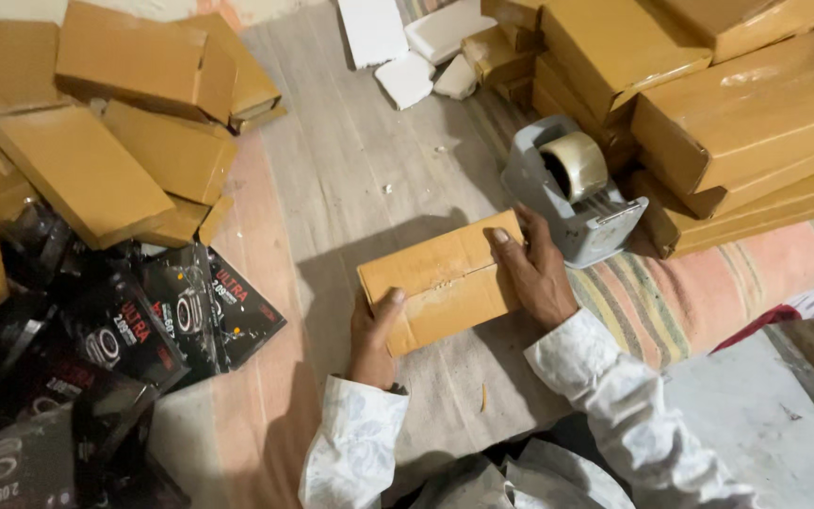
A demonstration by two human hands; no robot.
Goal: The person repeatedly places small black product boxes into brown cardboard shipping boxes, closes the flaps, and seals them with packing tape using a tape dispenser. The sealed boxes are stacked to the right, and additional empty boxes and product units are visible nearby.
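Note:
I hold a small flat brown cardboard box between both hands, just above a striped cloth on the floor. My left hand grips its near left edge, thumb on top. My right hand presses on its right end, fingers along the closed flap seam. Both arms wear pale patterned sleeves. A grey tape dispenser with a roll of clear tape stands right beside my right hand, at the far right of the box.
Stacked brown boxes fill the upper right. More brown boxes lie heaped at upper left. Black glossy product packets are piled at lower left. White foam pieces lie at the top. The striped cloth spreads under everything.

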